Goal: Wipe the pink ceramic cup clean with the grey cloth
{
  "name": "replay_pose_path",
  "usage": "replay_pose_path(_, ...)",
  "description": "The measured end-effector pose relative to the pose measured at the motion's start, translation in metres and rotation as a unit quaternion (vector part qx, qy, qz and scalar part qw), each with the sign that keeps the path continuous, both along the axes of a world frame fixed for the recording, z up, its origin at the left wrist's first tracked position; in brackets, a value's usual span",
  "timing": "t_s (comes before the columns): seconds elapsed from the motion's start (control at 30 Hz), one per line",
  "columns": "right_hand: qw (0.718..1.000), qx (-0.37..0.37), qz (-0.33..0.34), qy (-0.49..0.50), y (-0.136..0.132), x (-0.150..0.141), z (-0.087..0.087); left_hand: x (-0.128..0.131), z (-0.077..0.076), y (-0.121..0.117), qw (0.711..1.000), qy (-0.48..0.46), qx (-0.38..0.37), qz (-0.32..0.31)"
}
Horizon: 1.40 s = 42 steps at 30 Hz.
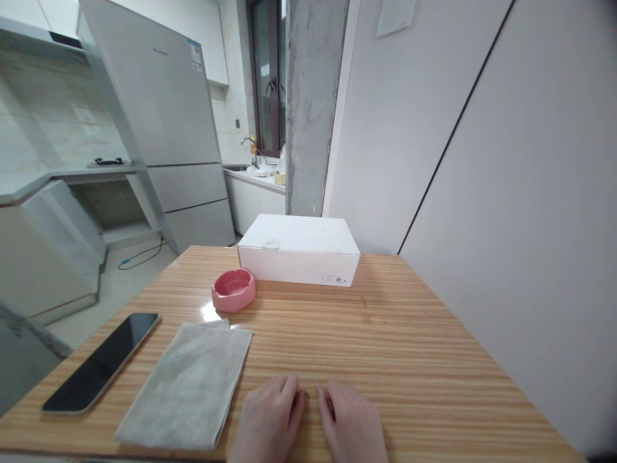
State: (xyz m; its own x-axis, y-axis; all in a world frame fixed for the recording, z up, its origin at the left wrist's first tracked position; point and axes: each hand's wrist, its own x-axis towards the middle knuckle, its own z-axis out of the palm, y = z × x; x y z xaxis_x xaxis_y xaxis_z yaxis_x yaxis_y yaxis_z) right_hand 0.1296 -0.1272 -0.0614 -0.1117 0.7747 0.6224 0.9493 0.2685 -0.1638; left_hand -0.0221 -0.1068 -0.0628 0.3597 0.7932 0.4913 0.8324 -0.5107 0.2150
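Note:
My left hand (270,415) rests on the wooden table (414,347) near its front edge, loosely closed with the fingers curled under. Beside it, a small gap away, lies my right hand (351,418), curled the same way. Nothing shows in either hand, though the undersides are hidden. Just left of my left hand is a folded grey cloth (187,386), lying flat and not touched. Farther left, a black-screened smartphone (103,363) lies at a slant. Beyond the cloth stands a pink ashtray (234,291) with a faceted rim.
At the table's far side sits a closed white box (299,249), just behind the ashtray. A white wall (511,193) borders the table on the right. A fridge (164,116), a concrete pillar (315,109) and a kitchen sink counter (255,193) stand beyond.

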Motion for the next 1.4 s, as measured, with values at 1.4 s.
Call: replay_pose_path(1.4, 0.998, 0.008, 0.055, 0.0, -0.001, 0.012, -0.028, -0.004, -0.004, -0.001, 0.999, -0.003, 0.032, -0.015)
